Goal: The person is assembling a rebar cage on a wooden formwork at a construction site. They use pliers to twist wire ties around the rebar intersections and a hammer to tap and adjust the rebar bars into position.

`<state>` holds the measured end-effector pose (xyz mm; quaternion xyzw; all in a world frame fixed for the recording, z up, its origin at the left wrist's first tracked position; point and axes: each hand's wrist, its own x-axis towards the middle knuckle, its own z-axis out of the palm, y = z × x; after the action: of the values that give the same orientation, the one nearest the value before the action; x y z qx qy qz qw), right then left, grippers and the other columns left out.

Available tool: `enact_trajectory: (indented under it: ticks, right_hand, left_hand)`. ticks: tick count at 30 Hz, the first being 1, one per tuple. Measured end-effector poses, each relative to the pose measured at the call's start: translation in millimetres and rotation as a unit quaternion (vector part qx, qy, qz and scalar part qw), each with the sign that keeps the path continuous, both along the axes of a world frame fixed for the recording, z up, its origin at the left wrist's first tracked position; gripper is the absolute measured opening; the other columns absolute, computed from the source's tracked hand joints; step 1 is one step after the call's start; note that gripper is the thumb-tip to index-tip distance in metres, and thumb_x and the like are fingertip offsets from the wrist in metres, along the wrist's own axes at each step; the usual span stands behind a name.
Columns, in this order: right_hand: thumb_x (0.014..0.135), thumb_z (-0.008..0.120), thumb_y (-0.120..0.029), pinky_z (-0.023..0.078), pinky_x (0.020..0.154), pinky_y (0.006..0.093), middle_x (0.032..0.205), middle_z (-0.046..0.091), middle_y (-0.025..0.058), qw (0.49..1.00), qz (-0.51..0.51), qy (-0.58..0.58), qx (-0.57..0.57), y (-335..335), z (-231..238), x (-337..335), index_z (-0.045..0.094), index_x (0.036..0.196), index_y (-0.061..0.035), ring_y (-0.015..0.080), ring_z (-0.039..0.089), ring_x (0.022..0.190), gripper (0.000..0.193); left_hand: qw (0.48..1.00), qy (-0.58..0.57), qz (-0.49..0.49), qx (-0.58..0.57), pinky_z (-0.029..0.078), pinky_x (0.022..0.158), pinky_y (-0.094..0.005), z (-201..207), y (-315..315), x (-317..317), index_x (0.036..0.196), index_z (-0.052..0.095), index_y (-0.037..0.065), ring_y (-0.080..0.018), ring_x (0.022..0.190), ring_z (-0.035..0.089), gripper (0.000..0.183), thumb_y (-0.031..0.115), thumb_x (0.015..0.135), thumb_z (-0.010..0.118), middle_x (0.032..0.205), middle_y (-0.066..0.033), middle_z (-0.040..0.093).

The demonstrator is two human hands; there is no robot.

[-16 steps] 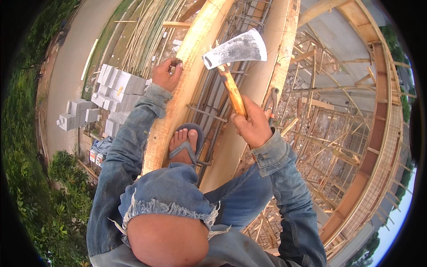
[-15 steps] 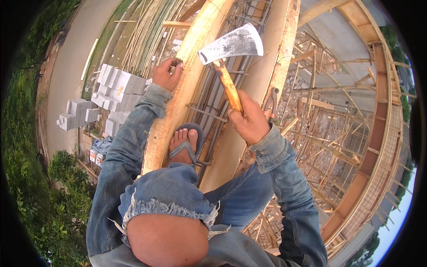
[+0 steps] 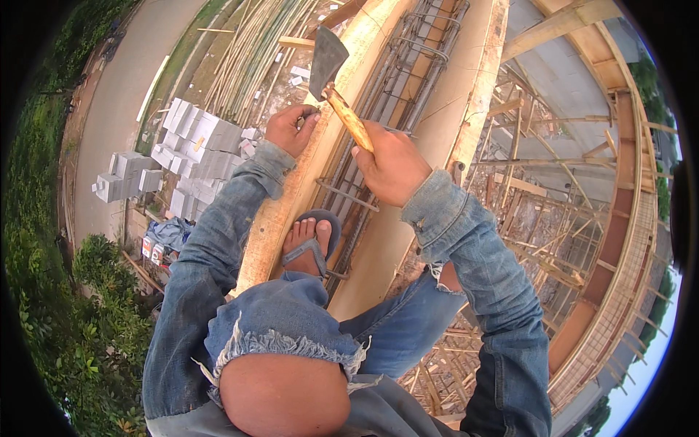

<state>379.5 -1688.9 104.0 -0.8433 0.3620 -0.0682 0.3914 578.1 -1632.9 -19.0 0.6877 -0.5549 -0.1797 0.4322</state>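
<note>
Hatchet (image 3: pixel 341 106) — flared grey head (image 3: pixel 327 62), dark-streaked yellow handle (image 3: pixel 350 122)

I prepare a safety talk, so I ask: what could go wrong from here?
The right hand holds the hatchet close to the left hand; a stray blow might hit that hand.

The foot wears only an open sandal; a dropped hatchet could hurt the exposed toes.

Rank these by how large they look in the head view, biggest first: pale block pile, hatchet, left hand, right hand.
1. Pale block pile, clearly largest
2. Right hand
3. Hatchet and left hand: too alike in size to rank
</note>
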Motion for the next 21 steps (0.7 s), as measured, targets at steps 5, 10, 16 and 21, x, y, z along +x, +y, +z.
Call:
enact_trajectory:
  ticks: [5, 10, 16, 21]
  right_hand:
    - [0.081, 0.051, -0.013, 0.046, 0.071, 0.0482, 0.073, 0.057, 0.0309, 0.997, 0.005, 0.062, 0.036, 2.5, 8.3, 1.0, 0.046, 0.100, 0.0097, 0.0444, 0.058, 0.077, 0.030]
    - [0.082, 0.051, -0.012, 0.044, 0.067, 0.0504, 0.075, 0.058, 0.0278, 0.997, -0.043, -0.054, 0.030, -5.0, 10.8, 2.4, 0.047, 0.096, 0.0044, 0.0464, 0.055, 0.074, 0.022]
    - [0.083, 0.050, -0.011, 0.041, 0.063, 0.0520, 0.070, 0.056, 0.0266, 0.999, -0.006, 0.019, 0.027, 0.6, -1.0, -6.4, 0.045, 0.097, 0.0035, 0.0462, 0.054, 0.072, 0.021]
    - [0.083, 0.051, -0.010, 0.042, 0.062, 0.0506, 0.071, 0.056, 0.0269, 0.999, -0.029, -0.028, 0.008, 4.4, -6.2, -5.8, 0.044, 0.099, 0.0036, 0.0456, 0.055, 0.071, 0.022]
  left_hand:
    - [1.000, -0.017, -0.001, -0.026, 0.045, 0.057, -0.0306, -6.3, -1.0, -2.4, 0.088, 0.063, 0.001, -0.0217, 0.065, 0.059, 0.015, 0.014, 0.079, 0.064, 0.077, -0.0121, 0.063]
    - [0.999, 0.004, -0.005, -0.034, 0.048, 0.064, -0.0330, -5.5, 0.1, -2.4, 0.086, 0.063, 0.002, -0.0268, 0.073, 0.062, 0.014, 0.014, 0.079, 0.063, 0.078, -0.0128, 0.063]
    - [0.999, -0.033, -0.002, -0.031, 0.048, 0.065, -0.0352, -5.4, 0.8, -2.1, 0.085, 0.063, 0.002, -0.0283, 0.073, 0.062, 0.015, 0.015, 0.078, 0.063, 0.080, -0.0141, 0.063]
    - [1.000, -0.014, 0.006, -0.006, 0.048, 0.067, -0.0361, -6.8, 2.1, -3.5, 0.087, 0.063, 0.002, -0.0291, 0.075, 0.062, 0.017, 0.016, 0.078, 0.063, 0.082, -0.0146, 0.063]
